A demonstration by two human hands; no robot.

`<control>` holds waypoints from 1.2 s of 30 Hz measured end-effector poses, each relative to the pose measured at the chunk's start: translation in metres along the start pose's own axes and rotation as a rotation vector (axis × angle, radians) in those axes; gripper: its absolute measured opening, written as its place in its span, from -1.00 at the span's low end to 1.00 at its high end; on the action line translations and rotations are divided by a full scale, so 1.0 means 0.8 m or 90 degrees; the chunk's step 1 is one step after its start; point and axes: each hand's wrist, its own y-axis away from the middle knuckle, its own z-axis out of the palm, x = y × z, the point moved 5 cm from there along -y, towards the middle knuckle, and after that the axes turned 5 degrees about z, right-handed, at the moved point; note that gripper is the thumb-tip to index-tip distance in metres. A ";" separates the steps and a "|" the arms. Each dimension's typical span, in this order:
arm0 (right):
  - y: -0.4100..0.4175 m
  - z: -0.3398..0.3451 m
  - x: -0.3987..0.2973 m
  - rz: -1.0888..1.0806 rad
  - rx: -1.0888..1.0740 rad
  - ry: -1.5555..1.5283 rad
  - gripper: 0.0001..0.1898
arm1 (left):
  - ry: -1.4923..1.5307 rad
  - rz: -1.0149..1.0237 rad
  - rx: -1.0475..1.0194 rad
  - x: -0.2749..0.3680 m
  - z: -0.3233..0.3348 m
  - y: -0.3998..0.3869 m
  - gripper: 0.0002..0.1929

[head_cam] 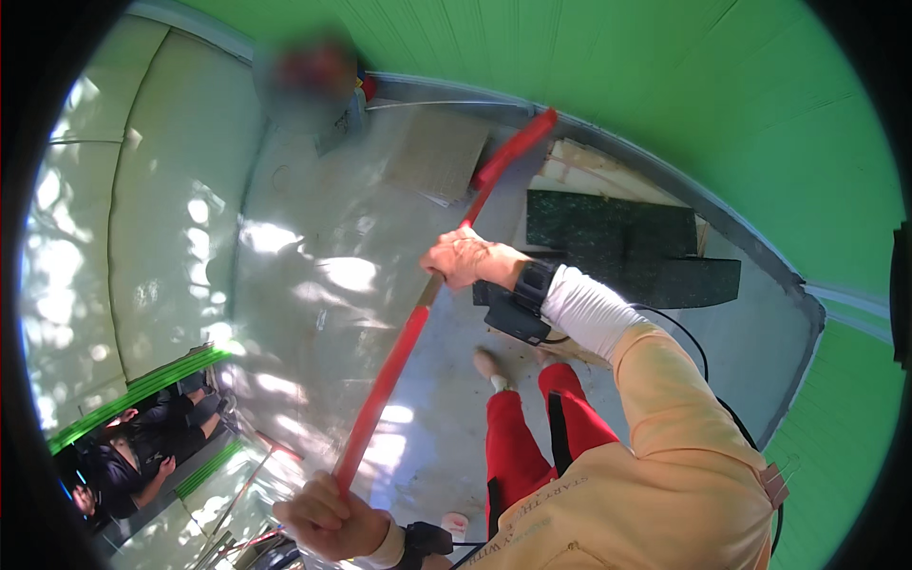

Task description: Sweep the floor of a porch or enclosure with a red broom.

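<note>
A red-handled tool, likely a broom (388, 374), runs diagonally from my lower left up towards the green wall. Its red head (514, 148) is at the far end, close to the wall base; its exact kind is hard to tell. My left hand (331, 516) grips the near end of the handle. Farther along, my right hand (467, 258) is closed around the shaft below the head. Both wrists carry black strapped devices. Under the pole lies a smooth grey floor (342, 242) with bright patches of sunlight.
Dark boards (613, 246) lie over pale sheets (605, 171) along the green wall (641, 64). A flat stack of boards (438, 153) rests beyond the tool. At lower left, a person in dark clothes (135, 456) is in a doorway, near another long-handled tool (242, 484). A white cup (454, 526) stands close by.
</note>
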 end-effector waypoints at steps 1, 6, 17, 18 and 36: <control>-0.010 0.015 0.026 0.010 0.061 -0.004 -0.89 | -0.013 -0.045 0.154 -0.027 -0.007 0.013 -0.67; 0.000 0.084 -0.032 -0.137 0.111 -0.052 -0.86 | -0.010 -0.073 0.152 0.016 -0.034 0.025 -0.66; -0.020 0.073 -0.037 -0.060 0.014 0.013 -0.88 | -0.025 -0.073 0.150 0.009 -0.077 0.045 -0.65; -0.021 0.090 -0.047 -0.056 0.010 0.012 -0.88 | -0.024 -0.079 0.151 0.018 -0.077 0.045 -0.65; 0.018 -0.097 0.106 0.220 0.776 -0.438 -0.77 | -0.365 0.436 -0.495 -0.008 0.262 -0.133 -0.69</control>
